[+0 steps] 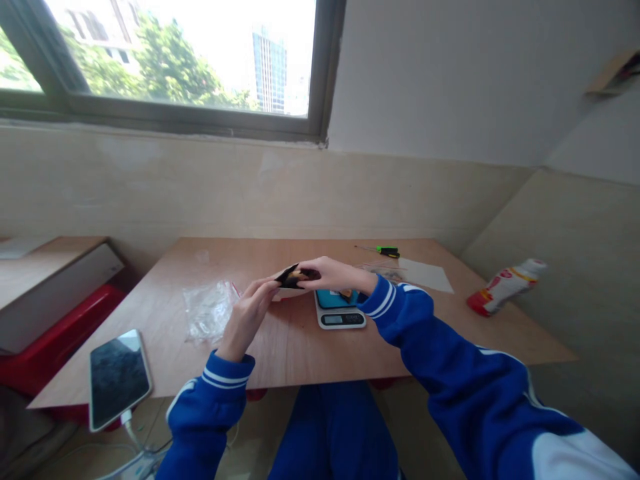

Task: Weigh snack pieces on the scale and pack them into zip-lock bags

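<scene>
My left hand (pixel 247 317) and my right hand (pixel 335 272) meet above the wooden table (pixel 300 347), both pinching a small dark pouch (pixel 295 275) with something tan inside its open top. The left fingers grip its left edge, the right fingers its right edge. Directly below and to the right sits a small digital scale (pixel 340 310) with a teal platform and a small brownish item on it. Both arms wear blue sleeves with white stripes.
Clear plastic bags (pixel 207 310) lie left of my hands. A phone (pixel 117 377) on a cable rests at the table's front left corner. At the back right are a green-handled screwdriver (pixel 386 251) and a white sheet (pixel 425 273). A red-and-white bottle (pixel 503 287) lies far right. A red bin (pixel 55 333) stands left.
</scene>
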Demonstrator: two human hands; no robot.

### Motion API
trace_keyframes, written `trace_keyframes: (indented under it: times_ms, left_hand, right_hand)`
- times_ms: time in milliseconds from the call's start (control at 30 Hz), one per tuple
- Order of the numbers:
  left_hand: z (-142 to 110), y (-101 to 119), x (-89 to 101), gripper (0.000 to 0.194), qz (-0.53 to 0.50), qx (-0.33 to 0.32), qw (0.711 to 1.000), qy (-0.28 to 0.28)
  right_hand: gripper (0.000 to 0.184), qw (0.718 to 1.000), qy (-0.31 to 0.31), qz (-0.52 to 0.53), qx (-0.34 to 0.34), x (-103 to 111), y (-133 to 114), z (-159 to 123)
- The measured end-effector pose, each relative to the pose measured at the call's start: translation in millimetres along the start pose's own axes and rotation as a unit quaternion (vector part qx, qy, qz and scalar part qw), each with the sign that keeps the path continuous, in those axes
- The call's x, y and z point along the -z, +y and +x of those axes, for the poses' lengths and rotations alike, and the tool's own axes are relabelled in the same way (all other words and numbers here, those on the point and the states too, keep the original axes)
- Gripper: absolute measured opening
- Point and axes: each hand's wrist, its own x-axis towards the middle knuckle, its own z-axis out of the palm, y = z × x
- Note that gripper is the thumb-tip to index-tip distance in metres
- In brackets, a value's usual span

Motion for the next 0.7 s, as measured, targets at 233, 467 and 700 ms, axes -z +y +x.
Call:
trace_keyframes:
  times_ms: [233,467,700]
  left_hand:
    - [17.6,-9.7,4.6,0.018,0.009,0.027,1.0,-0.011]
    - [37.7,-22.2,4.6,0.018,-0.014,0.07,0.997,0.016]
    - [49.2,-30.8,3.8,0.013,0.004,0.127,0.989,0.075]
  right_hand:
    - [0.024,0.977,0.136,0.162,-0.013,9.2,7.1,-3.5]
    - [0.035,0.871,0.32,0.37,-0.037,14.7,38.2,-27.0]
    - [0.026,0.924,0.231,0.254,-0.171,-51.0,95.3,-71.9]
